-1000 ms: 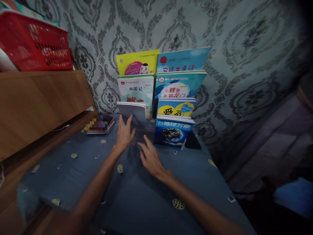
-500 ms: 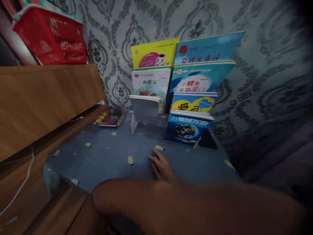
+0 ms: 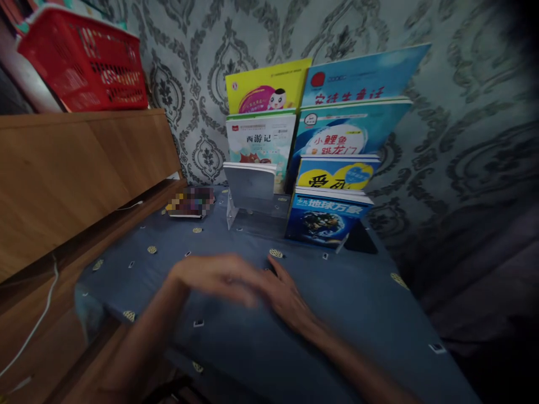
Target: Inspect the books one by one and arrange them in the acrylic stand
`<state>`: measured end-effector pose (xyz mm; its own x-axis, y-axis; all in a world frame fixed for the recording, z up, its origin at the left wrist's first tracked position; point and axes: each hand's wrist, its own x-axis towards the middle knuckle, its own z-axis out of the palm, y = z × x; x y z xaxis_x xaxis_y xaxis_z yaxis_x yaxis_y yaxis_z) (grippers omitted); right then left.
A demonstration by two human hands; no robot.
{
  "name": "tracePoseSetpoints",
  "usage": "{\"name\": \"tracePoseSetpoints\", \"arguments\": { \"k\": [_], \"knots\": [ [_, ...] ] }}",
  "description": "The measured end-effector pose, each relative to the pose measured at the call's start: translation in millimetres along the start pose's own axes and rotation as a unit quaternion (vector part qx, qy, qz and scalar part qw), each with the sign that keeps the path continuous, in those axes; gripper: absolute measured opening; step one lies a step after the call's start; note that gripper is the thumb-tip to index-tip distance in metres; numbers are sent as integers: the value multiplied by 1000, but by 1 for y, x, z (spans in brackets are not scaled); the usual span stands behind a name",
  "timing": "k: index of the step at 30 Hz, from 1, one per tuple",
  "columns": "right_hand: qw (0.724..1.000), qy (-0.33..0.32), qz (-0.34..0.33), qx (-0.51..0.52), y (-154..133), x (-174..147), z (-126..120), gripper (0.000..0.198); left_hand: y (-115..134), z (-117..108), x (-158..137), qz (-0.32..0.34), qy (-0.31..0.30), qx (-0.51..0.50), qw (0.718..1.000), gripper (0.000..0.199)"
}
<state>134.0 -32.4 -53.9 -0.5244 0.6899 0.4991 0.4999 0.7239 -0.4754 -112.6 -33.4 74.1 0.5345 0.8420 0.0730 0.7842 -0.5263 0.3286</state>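
Observation:
My left hand (image 3: 223, 275) is slightly blurred, held low over the table with its fingers stretched to the right. Its fingertips overlap my right hand (image 3: 290, 297); whether they touch cannot be made out. My right hand rests on the blue-grey tablecloth (image 3: 353, 303), fingers extended and nothing visible in them. Beyond the hands stands a clear stepped book stand (image 3: 269, 224). Its right column carries several picture books, with a blue Earth-cover book (image 3: 322, 221) at the front. In the left column are a yellow book (image 3: 252, 90), a white-covered book (image 3: 261, 137) and a plain grey-covered book (image 3: 250, 185).
A small book with a blurred-out cover (image 3: 191, 202) lies at the table's back left. On a wooden ledge (image 3: 84, 151) at left sits a red basket (image 3: 101, 62). A dark flat object (image 3: 361, 240) lies behind the stand's right side. Patterned wallpaper (image 3: 202, 67) closes off the back.
The arm that stretched across the foreground has swung away. My left hand now reaches in from the left over my right hand, which has stayed nearly in place.

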Motion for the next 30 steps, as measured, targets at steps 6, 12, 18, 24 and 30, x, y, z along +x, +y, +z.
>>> {"name": "tracePoseSetpoints", "arguments": {
  "k": [6,12,18,24,30],
  "knots": [
    [999,-35,36,4,-2,4,-4,35,-104,-25,5,-371,130,216,894,55],
    [997,-49,51,9,-3,5,-7,34,-168,-7,19,-378,108,312,865,64],
    [997,-61,54,18,-4,5,-10,34,-184,-8,18,-375,83,322,865,63],
    [998,-44,39,8,-2,4,-6,33,-162,-17,4,-358,56,338,869,56],
    [999,-26,26,2,0,4,-2,32,-129,-16,-12,-357,26,347,867,54]
  ]
}}
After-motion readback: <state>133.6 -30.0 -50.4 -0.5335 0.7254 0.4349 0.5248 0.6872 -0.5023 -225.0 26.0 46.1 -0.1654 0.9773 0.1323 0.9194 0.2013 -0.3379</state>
